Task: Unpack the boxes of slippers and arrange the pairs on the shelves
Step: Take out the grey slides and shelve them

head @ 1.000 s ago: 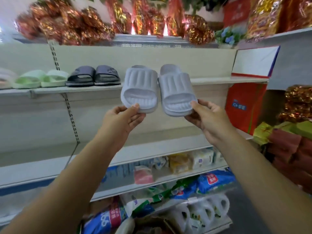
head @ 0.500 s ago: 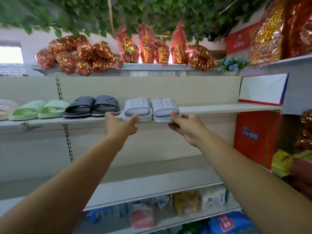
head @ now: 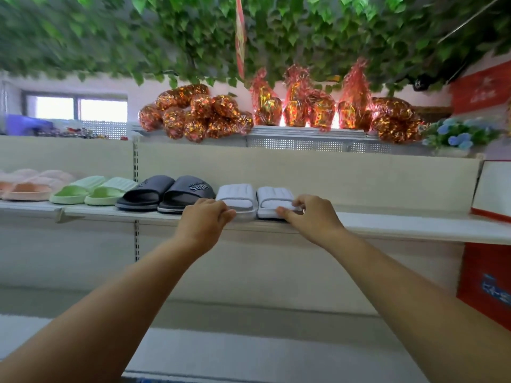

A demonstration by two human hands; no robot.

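Note:
A pale lilac pair of slippers lies on the cream shelf, side by side. My left hand holds the heel of the left lilac slipper at the shelf's front edge. My right hand grips the heel of the right lilac slipper, thumb across its near end. To their left stand a black pair marked "Super", a light green pair and a peach pair.
The shelf to the right of the lilac pair is bare up to a red-and-white box. Foil-wrapped red and gold parcels and blue flowers sit on the top ledge. Green leaves hang overhead.
The lilac pair went from being held up in the air to lying flat on the shelf beside the black pair. Both hands stayed on the heels; the view tilted upward.

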